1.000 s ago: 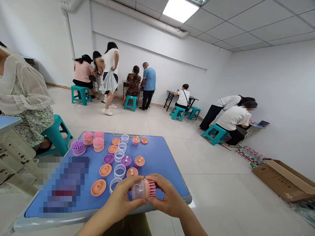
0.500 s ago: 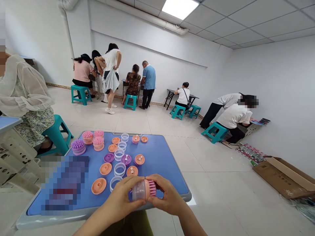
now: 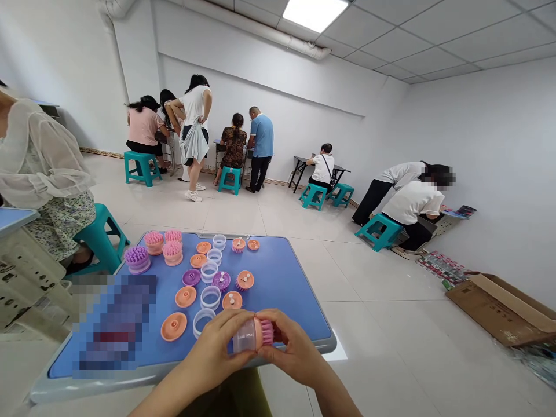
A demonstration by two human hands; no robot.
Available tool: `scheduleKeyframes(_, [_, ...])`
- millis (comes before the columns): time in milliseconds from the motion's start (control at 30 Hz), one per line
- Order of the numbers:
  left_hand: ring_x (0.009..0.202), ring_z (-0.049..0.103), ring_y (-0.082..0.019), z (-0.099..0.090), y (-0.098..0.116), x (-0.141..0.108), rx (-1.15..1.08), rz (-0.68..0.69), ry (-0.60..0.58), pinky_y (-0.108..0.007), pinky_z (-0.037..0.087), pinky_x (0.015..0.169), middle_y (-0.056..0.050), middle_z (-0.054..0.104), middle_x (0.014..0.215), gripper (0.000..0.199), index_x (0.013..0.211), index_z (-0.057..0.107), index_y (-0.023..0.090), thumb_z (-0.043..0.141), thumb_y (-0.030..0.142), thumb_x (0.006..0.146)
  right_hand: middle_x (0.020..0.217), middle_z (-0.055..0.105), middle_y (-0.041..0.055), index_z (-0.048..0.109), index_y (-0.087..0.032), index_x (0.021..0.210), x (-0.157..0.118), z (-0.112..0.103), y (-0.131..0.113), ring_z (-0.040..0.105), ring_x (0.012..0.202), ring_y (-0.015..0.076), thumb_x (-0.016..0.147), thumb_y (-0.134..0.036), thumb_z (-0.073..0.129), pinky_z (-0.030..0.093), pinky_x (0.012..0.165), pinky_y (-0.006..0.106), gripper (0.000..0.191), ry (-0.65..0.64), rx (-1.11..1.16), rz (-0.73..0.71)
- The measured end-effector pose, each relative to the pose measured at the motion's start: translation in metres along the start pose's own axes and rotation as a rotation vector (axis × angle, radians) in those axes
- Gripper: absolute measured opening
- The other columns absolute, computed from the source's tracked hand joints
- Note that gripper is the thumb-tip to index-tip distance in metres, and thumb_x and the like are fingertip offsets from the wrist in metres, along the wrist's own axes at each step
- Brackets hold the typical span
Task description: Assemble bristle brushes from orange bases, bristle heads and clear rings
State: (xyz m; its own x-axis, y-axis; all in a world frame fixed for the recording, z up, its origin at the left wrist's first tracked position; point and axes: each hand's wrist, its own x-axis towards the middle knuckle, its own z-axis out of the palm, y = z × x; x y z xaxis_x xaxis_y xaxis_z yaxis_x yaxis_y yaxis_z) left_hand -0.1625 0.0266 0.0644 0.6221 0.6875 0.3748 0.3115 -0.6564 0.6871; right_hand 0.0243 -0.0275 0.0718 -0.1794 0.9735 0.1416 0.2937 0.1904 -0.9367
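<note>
Both my hands hold a round massage brush (image 3: 253, 336) at the near edge of the blue folding table (image 3: 286, 295). My left hand (image 3: 216, 346) grips its clear plastic cup, and my right hand (image 3: 295, 347) wraps the pink bristled head. Spread over the tabletop are several orange discs (image 3: 174, 326), clear plastic rings (image 3: 211, 297), and pink bristled heads (image 3: 173, 253). A purple bristled head (image 3: 137, 259) stands at the far left, and orange bristled pieces with white pins (image 3: 244, 280) lie nearer my hands.
A pixelated patch (image 3: 115, 323) covers the table's left part. A seated co-worker (image 3: 43, 168) on a teal stool (image 3: 102, 240) is close on the left. Further people work along the far walls, and an opened cardboard box (image 3: 499, 310) lies on the floor at right.
My right fingers have shifted over the pink bristles, covering more of them. The brush remains between my hands in nearly the same place, and the view has shifted slightly.
</note>
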Motion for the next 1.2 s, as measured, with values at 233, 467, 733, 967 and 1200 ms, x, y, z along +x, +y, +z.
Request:
scheduleKeyframes(233, [0.105, 0.058, -0.023, 0.001, 0.001, 0.0, 0.027, 0.009, -0.025, -0.031, 0.047, 0.092, -0.005, 0.063, 0.115, 0.046, 0.115, 0.056, 0.026, 0.066, 0.016, 0.071, 0.079, 0.063, 0.0045, 0.059, -0.018, 0.107, 0.003, 0.002, 0.008, 0.06, 0.058, 0.0154, 0.082, -0.064, 0.043, 0.05, 0.052, 0.027, 0.056, -0.014, 0.154, 0.141])
scheduleKeyframes(467, [0.103, 0.06, -0.022, 0.001, -0.004, -0.001, 0.099, 0.119, -0.015, -0.032, 0.049, 0.09, -0.006, 0.064, 0.113, 0.044, 0.116, 0.054, 0.025, 0.064, 0.015, 0.074, 0.073, 0.06, 0.0013, 0.062, -0.018, 0.09, 0.003, 0.003, 0.011, 0.058, 0.061, 0.0152, 0.08, -0.054, 0.056, 0.05, 0.057, 0.027, 0.037, 0.01, 0.119, 0.142])
scheduleKeyframes(733, [0.101, 0.06, -0.023, 0.003, -0.003, -0.001, 0.112, 0.019, -0.046, -0.033, 0.051, 0.086, -0.004, 0.065, 0.112, 0.046, 0.112, 0.054, 0.024, 0.068, 0.014, 0.069, 0.109, 0.058, 0.0074, 0.052, -0.023, 0.118, 0.0, 0.0, 0.014, 0.057, 0.093, 0.0213, 0.069, -0.048, 0.072, 0.048, 0.079, 0.033, 0.059, -0.014, 0.166, 0.103])
scheduleKeyframes(967, [0.1, 0.059, -0.023, 0.003, 0.002, 0.004, 0.116, 0.066, -0.118, -0.034, 0.049, 0.087, -0.005, 0.064, 0.111, 0.048, 0.112, 0.054, 0.022, 0.068, 0.011, 0.067, 0.073, 0.061, 0.0027, 0.062, -0.017, 0.096, -0.001, 0.003, 0.024, 0.058, 0.057, 0.0144, 0.078, -0.065, 0.049, 0.048, 0.051, 0.026, 0.053, -0.006, 0.321, 0.207])
scheduleKeyframes(1200, [0.099, 0.06, -0.023, 0.009, 0.007, 0.013, 0.194, 0.13, -0.172, -0.034, 0.051, 0.084, -0.007, 0.065, 0.111, 0.046, 0.111, 0.054, 0.021, 0.069, 0.012, 0.069, 0.073, 0.062, 0.0002, 0.063, -0.019, 0.089, -0.004, -0.001, 0.026, 0.058, 0.061, 0.0128, 0.077, -0.05, 0.063, 0.047, 0.056, 0.023, 0.033, 0.046, 0.343, 0.157])
